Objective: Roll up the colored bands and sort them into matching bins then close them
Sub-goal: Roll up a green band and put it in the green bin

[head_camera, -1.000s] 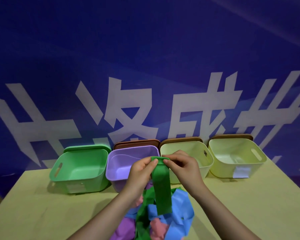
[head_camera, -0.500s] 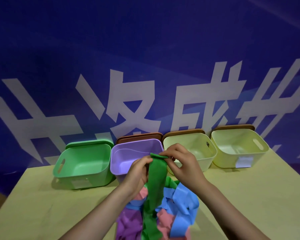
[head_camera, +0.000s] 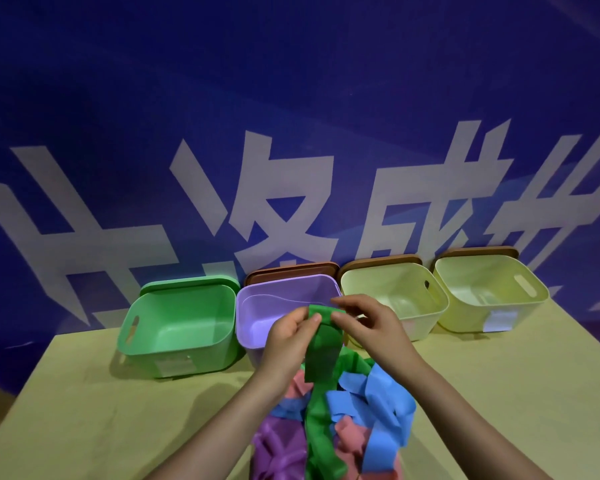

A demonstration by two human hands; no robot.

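Observation:
A long green band (head_camera: 321, 355) hangs from both my hands above the table. My left hand (head_camera: 288, 336) pinches its folded top end from the left, and my right hand (head_camera: 368, 323) pinches the same end from the right. Below lies a tangle of blue bands (head_camera: 378, 410), pink bands (head_camera: 349, 439) and purple bands (head_camera: 278, 448). Behind stand four open bins: a green bin (head_camera: 177, 327), a purple bin (head_camera: 257, 310), and two pale yellow bins (head_camera: 395, 289) (head_camera: 489, 289).
A green lid (head_camera: 191, 282) leans behind the green bin; brown lids (head_camera: 291, 268) (head_camera: 381, 260) (head_camera: 478, 251) lean behind the other bins. A blue banner with white characters (head_camera: 291, 133) rises behind them. The yellow table (head_camera: 84, 410) ends at the left and right.
Both hands kept pinching the green band's top end and turned it over on itself; the band's hanging part has twisted and reaches lower over the pile. The bins stayed put.

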